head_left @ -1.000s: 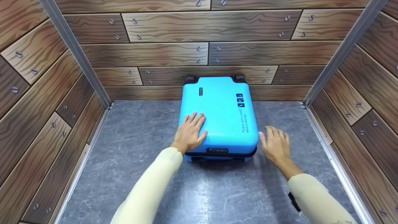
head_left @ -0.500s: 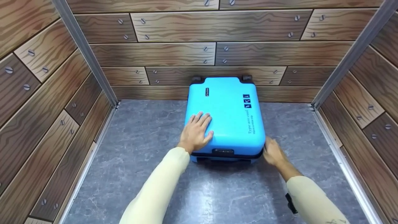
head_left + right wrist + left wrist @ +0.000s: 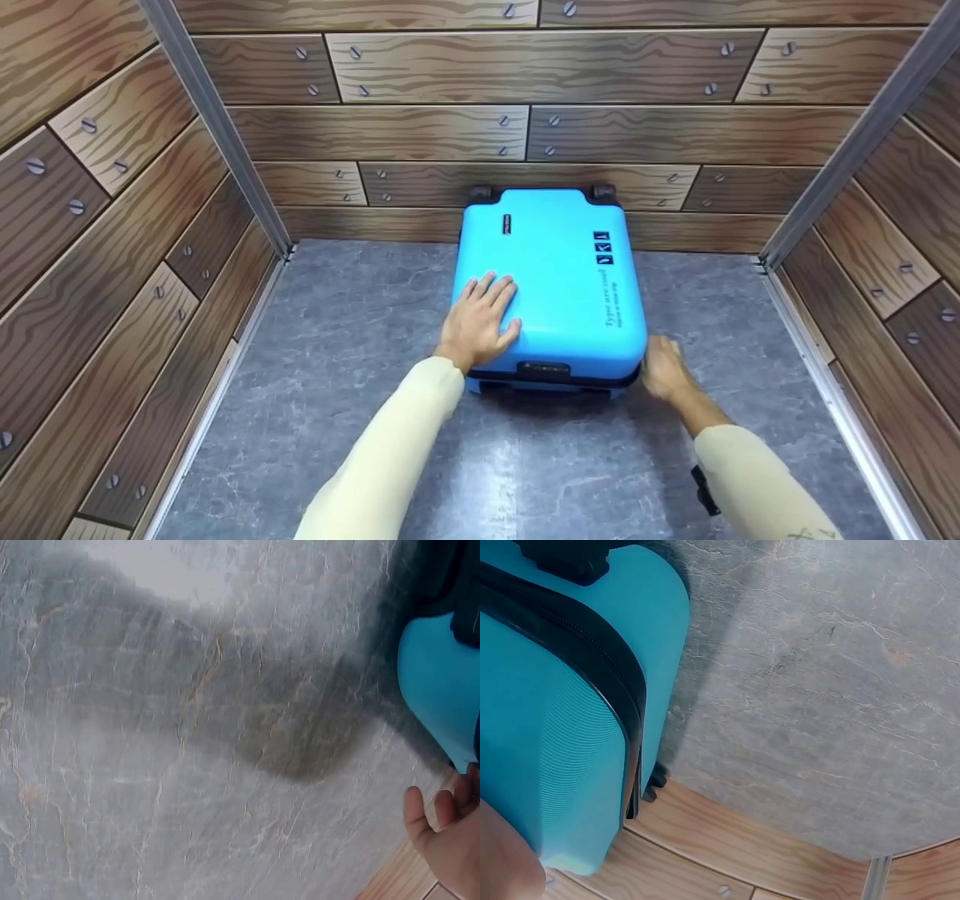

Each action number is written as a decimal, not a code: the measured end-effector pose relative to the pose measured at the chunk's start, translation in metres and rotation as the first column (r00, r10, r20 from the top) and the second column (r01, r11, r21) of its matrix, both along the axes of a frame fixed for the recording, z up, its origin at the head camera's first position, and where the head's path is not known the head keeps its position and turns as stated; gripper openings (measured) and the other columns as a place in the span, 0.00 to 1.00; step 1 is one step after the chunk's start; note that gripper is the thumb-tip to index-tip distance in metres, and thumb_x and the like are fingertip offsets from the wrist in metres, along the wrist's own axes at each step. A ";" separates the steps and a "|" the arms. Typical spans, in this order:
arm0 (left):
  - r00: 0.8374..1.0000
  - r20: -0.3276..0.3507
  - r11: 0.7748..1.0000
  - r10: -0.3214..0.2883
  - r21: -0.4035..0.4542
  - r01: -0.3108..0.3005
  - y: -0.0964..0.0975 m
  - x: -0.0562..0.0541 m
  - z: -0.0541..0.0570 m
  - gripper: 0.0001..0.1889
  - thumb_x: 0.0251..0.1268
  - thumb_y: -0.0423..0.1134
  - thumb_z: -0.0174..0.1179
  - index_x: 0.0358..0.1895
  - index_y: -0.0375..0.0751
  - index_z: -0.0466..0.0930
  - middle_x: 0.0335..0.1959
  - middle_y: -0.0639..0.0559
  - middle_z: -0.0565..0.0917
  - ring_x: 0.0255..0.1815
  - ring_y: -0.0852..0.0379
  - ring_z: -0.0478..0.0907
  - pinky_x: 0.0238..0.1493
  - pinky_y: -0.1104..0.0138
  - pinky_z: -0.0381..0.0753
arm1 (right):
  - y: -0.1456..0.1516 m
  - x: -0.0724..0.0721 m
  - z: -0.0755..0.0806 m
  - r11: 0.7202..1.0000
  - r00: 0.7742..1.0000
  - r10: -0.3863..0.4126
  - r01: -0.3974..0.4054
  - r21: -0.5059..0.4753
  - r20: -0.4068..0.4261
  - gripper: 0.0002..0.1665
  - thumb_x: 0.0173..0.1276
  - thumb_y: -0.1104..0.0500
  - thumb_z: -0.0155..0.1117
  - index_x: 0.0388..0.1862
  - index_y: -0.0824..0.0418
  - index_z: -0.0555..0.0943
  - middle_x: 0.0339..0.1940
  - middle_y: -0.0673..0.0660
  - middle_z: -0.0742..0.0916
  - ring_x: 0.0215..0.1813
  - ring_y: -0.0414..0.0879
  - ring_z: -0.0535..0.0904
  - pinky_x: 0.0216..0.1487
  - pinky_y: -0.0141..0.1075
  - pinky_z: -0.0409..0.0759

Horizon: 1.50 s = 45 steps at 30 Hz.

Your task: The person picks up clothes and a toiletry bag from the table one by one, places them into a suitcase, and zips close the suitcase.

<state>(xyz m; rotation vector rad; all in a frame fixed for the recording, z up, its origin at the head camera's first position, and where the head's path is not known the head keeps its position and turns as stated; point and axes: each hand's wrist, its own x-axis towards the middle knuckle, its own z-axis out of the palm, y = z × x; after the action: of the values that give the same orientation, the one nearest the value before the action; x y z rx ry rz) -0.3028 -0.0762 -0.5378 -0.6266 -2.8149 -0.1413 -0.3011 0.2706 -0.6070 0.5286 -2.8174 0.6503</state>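
Note:
A bright blue hard-shell suitcase (image 3: 555, 277) lies flat on the floor, wheels toward the back wall. My left hand (image 3: 480, 319) rests palm down on its near left part, fingers straight and spread. A black zipper seam (image 3: 570, 622) runs round the case in the left wrist view. Beside the near right corner, my right hand (image 3: 664, 367) is against the case's side at about seam height. In the right wrist view some of its fingers (image 3: 415, 810) are bent. Its fingertips nearest the case are partly out of frame, and whether they pinch anything is hidden.
Plank-patterned walls (image 3: 431, 67) stand at the back and on both sides, with metal strips (image 3: 817, 382) along the floor edges. Grey marbled floor (image 3: 360, 322) surrounds the case. The suitcase's wheels (image 3: 602, 193) are close to the back wall.
My right hand has turned and moved in from beside the case to its near right corner, its fingers now bent. The left hand stays on the lid. The head view has shifted slightly left.

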 end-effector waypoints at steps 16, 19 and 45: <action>0.982 -0.185 0.998 -0.047 -0.038 0.040 0.006 0.011 -0.016 0.42 0.71 0.71 0.35 0.76 0.43 0.61 0.76 0.48 0.65 0.79 0.43 0.58 0.76 0.46 0.57 | 0.024 0.006 0.007 0.945 1.000 -0.007 0.012 0.327 -0.014 0.13 0.67 0.67 0.56 0.49 0.69 0.78 0.45 0.69 0.82 0.52 0.69 0.77 0.55 0.60 0.76; 0.949 -0.309 0.995 -0.069 -0.087 0.044 0.003 0.017 -0.027 0.49 0.63 0.78 0.36 0.74 0.43 0.66 0.73 0.47 0.70 0.76 0.41 0.63 0.70 0.40 0.64 | 0.023 0.012 -0.002 0.933 0.991 0.069 -0.024 0.359 -0.112 0.10 0.66 0.65 0.58 0.44 0.70 0.78 0.40 0.68 0.83 0.47 0.66 0.78 0.49 0.57 0.77; 0.895 -0.444 0.993 -0.040 -0.120 -0.016 0.007 0.017 -0.026 0.53 0.55 0.85 0.36 0.70 0.45 0.71 0.68 0.50 0.74 0.73 0.45 0.69 0.63 0.36 0.70 | 0.002 0.051 -0.041 0.979 0.710 0.205 -0.157 0.132 -0.674 0.04 0.48 0.64 0.55 0.20 0.64 0.71 0.13 0.56 0.72 0.21 0.52 0.65 0.25 0.42 0.60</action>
<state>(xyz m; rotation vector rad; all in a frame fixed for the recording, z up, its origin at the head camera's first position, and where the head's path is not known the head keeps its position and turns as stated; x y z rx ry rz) -0.2856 -0.0693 -0.5642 -0.6113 -2.3844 0.1558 -0.2506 0.2729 -0.6479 0.8605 -2.0932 0.2918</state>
